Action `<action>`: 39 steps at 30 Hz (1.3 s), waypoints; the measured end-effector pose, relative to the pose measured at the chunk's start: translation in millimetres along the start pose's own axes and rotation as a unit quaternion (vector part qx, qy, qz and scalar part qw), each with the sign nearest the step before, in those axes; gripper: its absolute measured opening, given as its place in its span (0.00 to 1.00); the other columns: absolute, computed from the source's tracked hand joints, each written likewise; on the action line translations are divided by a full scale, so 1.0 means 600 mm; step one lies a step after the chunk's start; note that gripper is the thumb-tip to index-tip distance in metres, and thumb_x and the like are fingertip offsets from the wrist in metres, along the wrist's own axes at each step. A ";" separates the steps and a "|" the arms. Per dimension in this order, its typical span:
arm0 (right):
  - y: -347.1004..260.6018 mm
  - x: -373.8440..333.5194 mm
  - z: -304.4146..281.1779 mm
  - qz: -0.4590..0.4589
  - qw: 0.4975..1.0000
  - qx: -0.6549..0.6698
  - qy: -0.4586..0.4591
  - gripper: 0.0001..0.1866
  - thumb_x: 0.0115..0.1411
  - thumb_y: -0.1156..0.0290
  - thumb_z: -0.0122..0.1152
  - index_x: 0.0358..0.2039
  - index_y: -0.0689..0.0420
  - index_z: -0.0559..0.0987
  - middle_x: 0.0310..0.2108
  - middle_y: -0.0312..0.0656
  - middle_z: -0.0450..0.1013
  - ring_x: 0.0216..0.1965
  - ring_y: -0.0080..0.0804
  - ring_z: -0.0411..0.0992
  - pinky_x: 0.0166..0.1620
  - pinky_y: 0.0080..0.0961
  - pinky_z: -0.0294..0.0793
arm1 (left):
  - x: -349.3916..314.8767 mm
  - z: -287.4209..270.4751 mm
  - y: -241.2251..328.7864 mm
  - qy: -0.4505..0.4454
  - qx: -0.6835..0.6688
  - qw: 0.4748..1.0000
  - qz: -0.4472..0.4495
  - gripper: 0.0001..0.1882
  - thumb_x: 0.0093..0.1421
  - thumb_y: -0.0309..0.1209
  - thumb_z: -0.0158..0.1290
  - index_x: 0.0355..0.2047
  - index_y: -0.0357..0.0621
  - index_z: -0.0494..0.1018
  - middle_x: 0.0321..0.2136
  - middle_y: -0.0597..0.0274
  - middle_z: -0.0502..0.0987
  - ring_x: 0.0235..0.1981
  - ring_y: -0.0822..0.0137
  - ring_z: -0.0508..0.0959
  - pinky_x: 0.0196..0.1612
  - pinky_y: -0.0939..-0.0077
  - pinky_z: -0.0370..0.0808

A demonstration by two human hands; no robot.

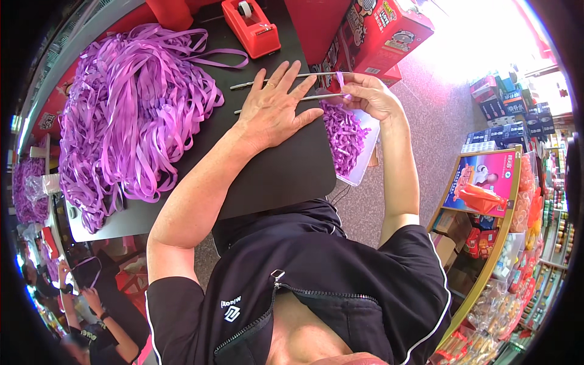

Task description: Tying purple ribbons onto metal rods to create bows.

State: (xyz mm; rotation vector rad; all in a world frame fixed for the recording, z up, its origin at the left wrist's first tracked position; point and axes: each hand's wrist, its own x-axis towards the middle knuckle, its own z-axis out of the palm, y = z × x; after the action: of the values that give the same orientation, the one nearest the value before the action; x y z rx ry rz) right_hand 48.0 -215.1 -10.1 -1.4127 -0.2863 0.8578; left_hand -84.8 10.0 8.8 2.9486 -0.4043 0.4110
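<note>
Since both hands are working around the same pair of skinny metal rods, that's the bit worth looking at. The far rod (322, 74) and the near rod (322, 97) run roughly left to right, about side by side, with a gap between them, sticking out past the right edge of the dark table (274, 176).

The left hand (274, 106) is palm down and spread out, fingers pointing far and right, lying across the rods nearer their left ends. It isn't gripping anything, and honestly I can't tell how hard it's pressing. The right hand (371, 94) is out at the right ends, thumb and fingertips pinched on a little purple strip (340, 78) by the far rod, so it's clearly the closer hand to that strip. Can't tell if it's got the rod tips too, or whether the strip is looped on.

The rods' long axis basically points from the left hand to the right one. Just below the right hand, off the table edge, there's a whitish tub (370, 137) of short purple pieces (344, 143). A big purple ribbon pile (146, 109) sits left of the left hand, and a red tape dispenser (252, 30) is on the far side.
</note>
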 end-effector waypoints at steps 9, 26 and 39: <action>-0.032 0.011 0.038 -0.052 0.997 -0.008 0.054 0.24 0.57 0.65 0.59 0.50 0.64 0.69 0.41 0.46 0.73 0.38 0.32 0.74 0.43 0.24 0.72 | -0.002 0.003 -0.002 0.006 -0.007 1.000 -0.001 0.33 0.60 0.57 0.36 0.61 0.55 0.55 0.62 0.52 0.52 0.63 0.55 0.51 0.63 0.51 0.47; 0.123 -0.016 -0.186 0.001 0.893 -0.404 0.200 0.11 0.59 0.66 0.54 0.35 0.59 0.77 0.26 0.38 0.73 0.25 0.28 0.70 0.27 0.24 0.69 | -0.013 0.021 -0.010 0.065 -0.049 0.997 -0.007 0.37 0.59 0.60 0.35 0.61 0.50 0.55 0.61 0.46 0.52 0.64 0.52 0.50 0.63 0.49 0.45; -0.083 -0.096 0.109 -0.270 0.890 -0.216 0.298 0.13 0.60 0.70 0.53 0.41 0.63 0.78 0.31 0.36 0.74 0.28 0.17 0.67 0.35 0.14 0.67 | -0.102 -0.118 0.120 0.082 -0.075 0.940 0.323 0.03 0.47 0.29 0.50 0.23 0.47 0.72 0.23 0.64 0.73 0.26 0.66 0.76 0.37 0.71 0.68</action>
State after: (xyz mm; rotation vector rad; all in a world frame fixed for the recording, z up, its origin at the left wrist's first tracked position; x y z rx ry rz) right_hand -15.7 -201.6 66.0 -1.8092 -0.3822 -0.1302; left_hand -179.4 -31.4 65.6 2.5373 -1.3164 0.6512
